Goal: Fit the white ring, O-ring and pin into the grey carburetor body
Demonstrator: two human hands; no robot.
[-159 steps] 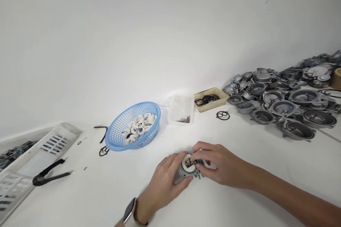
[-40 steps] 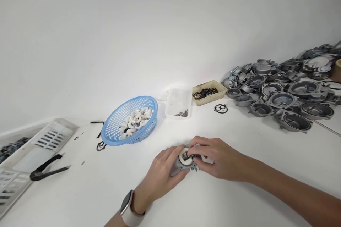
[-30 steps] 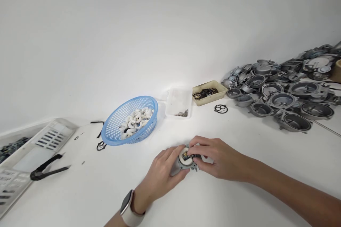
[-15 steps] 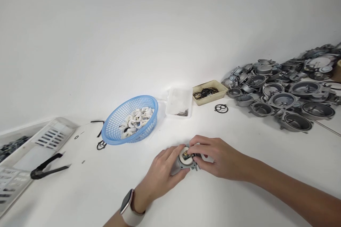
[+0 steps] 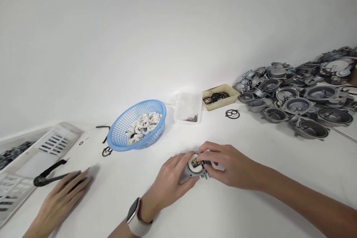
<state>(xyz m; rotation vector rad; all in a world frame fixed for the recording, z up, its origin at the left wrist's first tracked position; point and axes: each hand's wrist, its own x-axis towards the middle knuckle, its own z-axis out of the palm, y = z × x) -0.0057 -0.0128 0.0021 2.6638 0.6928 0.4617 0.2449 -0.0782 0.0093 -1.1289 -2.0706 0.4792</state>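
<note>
My left hand, with a smartwatch on its wrist, is closed around a small grey metal carburetor body low over the white table. A white ring-shaped float lies in its top, with small brass parts in the middle. My right hand reaches in from the right, thumb and fingertips pinched together at the float's right side. Whatever small piece they grip is hidden by the fingers.
Another person's hand rests by a black plier-like tool, beside a white crate. Behind stand a blue basket of white floats, a tray of pins and a box of black gaskets. Grey metal bowls are heaped right.
Another person's hand has come in from the lower left and lies over the black tool's end. My two hands stay in place on the carburetor body.
</note>
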